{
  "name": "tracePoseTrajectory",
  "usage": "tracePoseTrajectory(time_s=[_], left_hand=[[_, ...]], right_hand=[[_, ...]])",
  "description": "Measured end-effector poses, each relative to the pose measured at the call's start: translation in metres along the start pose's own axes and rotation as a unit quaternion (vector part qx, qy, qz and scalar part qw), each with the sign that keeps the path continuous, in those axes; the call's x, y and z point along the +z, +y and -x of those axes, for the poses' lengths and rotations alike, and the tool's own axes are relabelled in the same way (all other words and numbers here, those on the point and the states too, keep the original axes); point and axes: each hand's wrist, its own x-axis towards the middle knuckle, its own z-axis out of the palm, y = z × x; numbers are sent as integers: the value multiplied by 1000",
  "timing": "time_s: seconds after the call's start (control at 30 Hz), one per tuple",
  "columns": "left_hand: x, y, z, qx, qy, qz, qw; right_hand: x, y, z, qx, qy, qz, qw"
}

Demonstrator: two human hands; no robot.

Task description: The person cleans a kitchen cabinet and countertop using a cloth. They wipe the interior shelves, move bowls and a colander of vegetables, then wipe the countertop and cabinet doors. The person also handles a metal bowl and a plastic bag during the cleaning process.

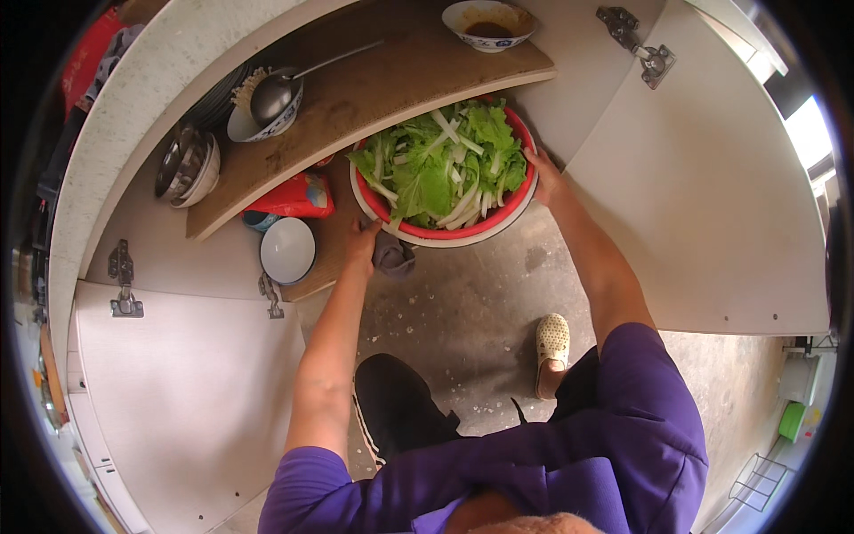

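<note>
A red basin [435, 233] nested in a white outer basin [480, 238] is heaped with cut leafy greens [437, 160]. At its near left rim is my left hand [362, 241], thumb on top and fingers curled beneath. My right hand [546, 177] grips the right rim. The basin's far edge reaches under the upper wooden shelf [360, 100] of a cabinet, while its near edge hangs over the floor. A grey cloth [393, 257] lies just below the rim beside my left hand.
Both cabinet doors [180, 374] [707, 193] stand open on either side. Bowls, a metal ladle [272, 99] and a sauce-stained bowl [489, 27] occupy the upper shelf. On the lower shelf are a red packet [293, 195] and a white bowl [287, 249] at the front edge.
</note>
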Motion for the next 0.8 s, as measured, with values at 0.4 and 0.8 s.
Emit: tracePoseTrajectory(time_s=[0.4,0.8], left_hand=[[-36,217,218,551,20,-342,761],[-91,337,290,582,359,-525,506]], right_hand=[[75,90,142,330,6,-23,944],[118,141,108,169,173,-131,961]])
